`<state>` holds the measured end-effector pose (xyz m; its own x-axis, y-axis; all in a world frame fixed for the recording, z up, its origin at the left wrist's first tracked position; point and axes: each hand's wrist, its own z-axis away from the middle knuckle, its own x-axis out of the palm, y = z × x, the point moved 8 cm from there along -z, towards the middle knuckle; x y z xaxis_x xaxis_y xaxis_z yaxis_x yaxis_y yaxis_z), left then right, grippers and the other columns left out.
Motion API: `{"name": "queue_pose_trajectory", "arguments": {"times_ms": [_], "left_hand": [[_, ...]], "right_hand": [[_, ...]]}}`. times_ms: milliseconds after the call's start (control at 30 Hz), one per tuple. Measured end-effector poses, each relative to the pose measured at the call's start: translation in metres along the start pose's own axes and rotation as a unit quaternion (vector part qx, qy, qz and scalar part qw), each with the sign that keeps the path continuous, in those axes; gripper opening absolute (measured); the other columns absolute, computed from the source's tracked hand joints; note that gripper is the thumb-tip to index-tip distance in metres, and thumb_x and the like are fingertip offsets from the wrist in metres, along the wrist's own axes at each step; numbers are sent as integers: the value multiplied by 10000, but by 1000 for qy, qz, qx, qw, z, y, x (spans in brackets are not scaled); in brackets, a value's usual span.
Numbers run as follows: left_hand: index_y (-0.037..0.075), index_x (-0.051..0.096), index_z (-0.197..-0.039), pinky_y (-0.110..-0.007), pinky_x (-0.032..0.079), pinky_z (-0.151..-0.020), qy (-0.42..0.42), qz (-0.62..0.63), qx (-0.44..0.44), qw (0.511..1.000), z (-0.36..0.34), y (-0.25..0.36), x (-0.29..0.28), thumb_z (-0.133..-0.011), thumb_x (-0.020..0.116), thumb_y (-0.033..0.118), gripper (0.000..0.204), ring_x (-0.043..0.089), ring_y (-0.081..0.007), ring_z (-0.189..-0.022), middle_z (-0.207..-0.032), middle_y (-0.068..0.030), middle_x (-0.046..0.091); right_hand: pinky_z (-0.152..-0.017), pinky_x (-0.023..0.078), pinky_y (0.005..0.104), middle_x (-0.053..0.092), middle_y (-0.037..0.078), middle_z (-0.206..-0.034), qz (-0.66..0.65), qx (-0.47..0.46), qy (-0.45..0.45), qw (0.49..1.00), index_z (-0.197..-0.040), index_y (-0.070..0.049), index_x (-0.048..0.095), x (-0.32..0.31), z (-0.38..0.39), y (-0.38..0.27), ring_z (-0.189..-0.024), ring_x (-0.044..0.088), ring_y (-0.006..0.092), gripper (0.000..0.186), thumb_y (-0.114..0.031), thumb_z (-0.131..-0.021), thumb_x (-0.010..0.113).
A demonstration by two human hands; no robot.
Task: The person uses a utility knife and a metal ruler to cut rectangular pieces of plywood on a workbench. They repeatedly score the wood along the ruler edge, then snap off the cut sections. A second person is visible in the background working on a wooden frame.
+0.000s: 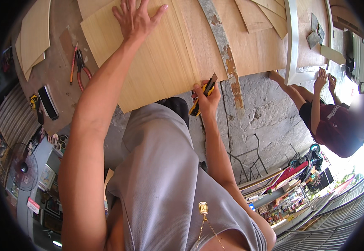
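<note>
A thin, pale wood-grained sheet (157, 62) lies on the work table, its near edge by my lap. My left hand (135, 19) presses on its far part with fingers spread and nothing held. Beside the sheet's near right corner, my right hand (207, 98) is closed round a yellow and black utility knife (203, 95), its tip pointing away from me. Just right of that hand, a long, worn metal strip (224, 46) crosses the table and sticks out past its near edge.
Left of the sheet lie red-handled pliers (81, 69), a pencil (73, 65), a phone (48, 103) and a tape measure (34, 102). More thin sheets (33, 33) rest at the far left. At right, a person (337, 121) handles a light metal frame (291, 46).
</note>
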<state>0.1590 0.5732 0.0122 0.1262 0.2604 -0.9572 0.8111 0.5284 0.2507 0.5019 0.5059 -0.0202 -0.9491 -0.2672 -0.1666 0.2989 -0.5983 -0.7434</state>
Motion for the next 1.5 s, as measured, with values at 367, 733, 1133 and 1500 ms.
{"name": "queue_pose_trajectory", "arguments": {"times_ms": [367, 733, 1133, 1500], "left_hand": [[46, 452, -1389, -573, 189, -1109, 17, 17, 23, 999, 4, 5, -2, -817, 701, 492, 767, 312, -357, -1322, -1373, -151, 384], [105, 445, -1419, -626, 167, -1115, 14, 55, 24, 998, 4, 3, -2, -842, 676, 491, 732, 290, -358, -1375, -1436, -148, 366], [221, 617, -1277, -508, 410, -956, 153, -57, 84, 983, -5, 8, -12, -790, 649, 664, 659, 532, -302, -1152, -1206, -86, 568], [210, 666, -1227, -480, 492, -807, 135, -137, 100, 976, -11, -1, 5, -825, 552, 732, 668, 614, -320, -1012, -1152, -92, 630]], "right_hand": [[-444, 463, 259, 649, 77, -741, -8, -21, -5, 1000, -993, -55, 514, -1, -3, 2, -534, 624, 145, 268, -76, -848, 738], [-438, 459, 252, 635, 52, -714, -40, -57, -12, 998, -974, -55, 519, -1, -5, 5, -524, 614, 129, 267, -64, -833, 746], [-494, 476, 253, 604, 23, -724, -56, -87, 2, 995, -999, -59, 539, -1, -15, 19, -569, 588, 98, 301, -39, -807, 770], [-762, 528, 429, 687, 161, -931, 36, -126, 86, 988, -1182, -89, 584, -10, -8, 18, -879, 669, 346, 545, -243, -707, 802]]}}
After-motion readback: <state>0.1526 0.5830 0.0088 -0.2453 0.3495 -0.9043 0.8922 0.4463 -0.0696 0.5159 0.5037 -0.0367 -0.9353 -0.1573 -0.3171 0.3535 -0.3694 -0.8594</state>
